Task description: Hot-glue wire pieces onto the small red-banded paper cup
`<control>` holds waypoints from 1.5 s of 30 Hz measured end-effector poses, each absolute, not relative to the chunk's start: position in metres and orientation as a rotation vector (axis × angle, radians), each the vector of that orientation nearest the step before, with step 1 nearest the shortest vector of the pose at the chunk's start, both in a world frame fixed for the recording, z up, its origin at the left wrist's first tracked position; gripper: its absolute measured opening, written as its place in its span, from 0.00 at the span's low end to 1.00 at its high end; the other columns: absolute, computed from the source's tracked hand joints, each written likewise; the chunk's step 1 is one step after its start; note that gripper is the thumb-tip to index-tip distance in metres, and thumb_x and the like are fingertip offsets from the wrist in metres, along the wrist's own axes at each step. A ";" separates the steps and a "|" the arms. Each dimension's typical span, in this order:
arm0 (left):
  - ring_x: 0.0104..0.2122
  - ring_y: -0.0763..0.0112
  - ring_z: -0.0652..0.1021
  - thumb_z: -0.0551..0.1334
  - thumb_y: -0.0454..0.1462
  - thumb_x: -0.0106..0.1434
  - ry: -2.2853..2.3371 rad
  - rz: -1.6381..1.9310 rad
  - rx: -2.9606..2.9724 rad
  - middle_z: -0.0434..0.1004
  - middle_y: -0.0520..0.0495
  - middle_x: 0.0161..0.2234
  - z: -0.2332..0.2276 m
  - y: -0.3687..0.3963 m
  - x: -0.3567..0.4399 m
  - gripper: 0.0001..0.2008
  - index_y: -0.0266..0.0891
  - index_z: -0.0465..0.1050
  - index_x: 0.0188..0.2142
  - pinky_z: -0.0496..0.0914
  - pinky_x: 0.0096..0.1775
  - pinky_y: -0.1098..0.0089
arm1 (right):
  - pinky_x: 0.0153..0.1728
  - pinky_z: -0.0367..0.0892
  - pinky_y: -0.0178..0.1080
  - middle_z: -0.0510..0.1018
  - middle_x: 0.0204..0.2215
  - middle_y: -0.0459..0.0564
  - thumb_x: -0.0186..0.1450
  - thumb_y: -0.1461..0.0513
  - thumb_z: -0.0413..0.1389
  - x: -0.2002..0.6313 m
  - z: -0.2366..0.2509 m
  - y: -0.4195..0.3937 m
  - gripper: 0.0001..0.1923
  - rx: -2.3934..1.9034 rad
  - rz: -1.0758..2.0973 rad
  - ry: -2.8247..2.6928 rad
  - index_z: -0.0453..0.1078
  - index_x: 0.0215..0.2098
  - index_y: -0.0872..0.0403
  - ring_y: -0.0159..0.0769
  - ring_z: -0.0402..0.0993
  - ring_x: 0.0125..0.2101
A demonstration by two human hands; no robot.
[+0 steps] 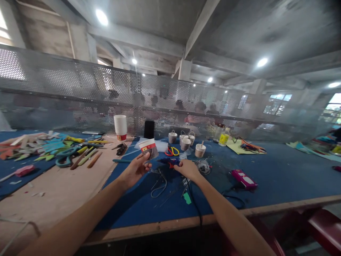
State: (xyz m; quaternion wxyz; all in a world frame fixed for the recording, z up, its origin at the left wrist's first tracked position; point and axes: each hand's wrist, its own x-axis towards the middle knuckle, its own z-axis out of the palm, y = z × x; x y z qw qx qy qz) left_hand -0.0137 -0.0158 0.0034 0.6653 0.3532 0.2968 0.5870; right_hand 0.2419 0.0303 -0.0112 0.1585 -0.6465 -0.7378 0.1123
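My left hand is closed round a paper cup with a red band and a dark patch on its side, tilted above the blue table cover. A dark blue glue gun with an orange-red trigger lies in the grip of my right hand, its nozzle pointing left toward the cup. From its rear a black cord runs down over the table edge. Just behind the gun are scissors with red and yellow handles. A loop of grey cord lies below, between my hands.
Several wrapped small cups with handles stand behind the hands. Stacked paper cups and a phone are at the back. Coiled wire and a magenta device lie to the right. Tools and felt pieces cover the left.
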 end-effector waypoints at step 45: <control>0.24 0.77 0.77 0.74 0.35 0.57 0.734 1.333 0.876 0.81 0.47 0.37 0.004 -0.017 -0.008 0.17 0.38 0.79 0.46 0.70 0.26 0.77 | 0.22 0.59 0.35 0.66 0.16 0.41 0.58 0.50 0.67 0.222 0.006 -0.014 0.15 -0.864 0.975 -1.660 0.77 0.31 0.53 0.31 0.62 0.20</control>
